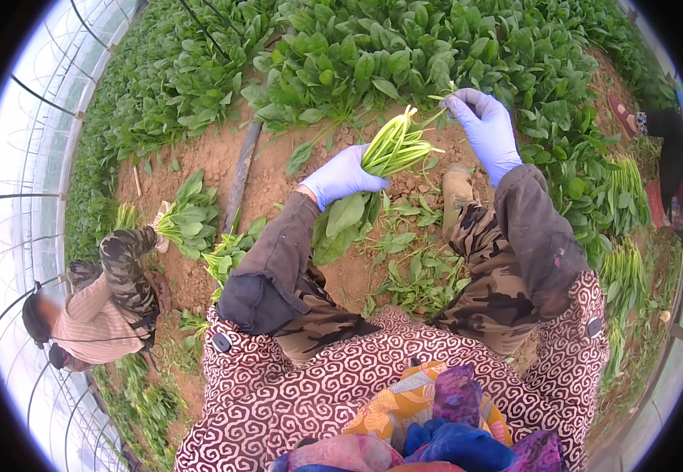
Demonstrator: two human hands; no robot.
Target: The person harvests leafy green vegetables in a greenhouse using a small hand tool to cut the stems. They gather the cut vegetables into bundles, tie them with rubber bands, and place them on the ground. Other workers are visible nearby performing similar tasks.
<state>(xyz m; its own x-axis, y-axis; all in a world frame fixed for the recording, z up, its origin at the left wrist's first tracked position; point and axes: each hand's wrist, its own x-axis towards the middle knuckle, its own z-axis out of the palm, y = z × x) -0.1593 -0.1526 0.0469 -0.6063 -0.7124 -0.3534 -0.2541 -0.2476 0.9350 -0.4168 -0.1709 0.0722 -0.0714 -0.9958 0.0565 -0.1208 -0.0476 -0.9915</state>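
Observation:
My left hand (350, 174), in a thin lavender glove, is closed around a bunch of spinach (397, 144). The pale green stems point up and to the right, and the broad leaves hang below the hand. My right hand (477, 121), gloved alike, is raised to the upper right of the bunch. Its thumb and fingertips pinch a small green sprig (446, 97), whose thin stalk reaches down toward the bunch; whether the two are joined I cannot tell. Picked leaves and stems (421, 274) lie on the soil between my camouflage-clad legs.
Growing spinach (376, 53) fills the ground ahead. A dark pipe (242, 171) lies on the soil. Cut bunches lie at left (188, 218) and right (624, 194). One person (105, 324) crouches at left; another (674, 159) is at the right rim. The greenhouse wall (28, 177) curves at left.

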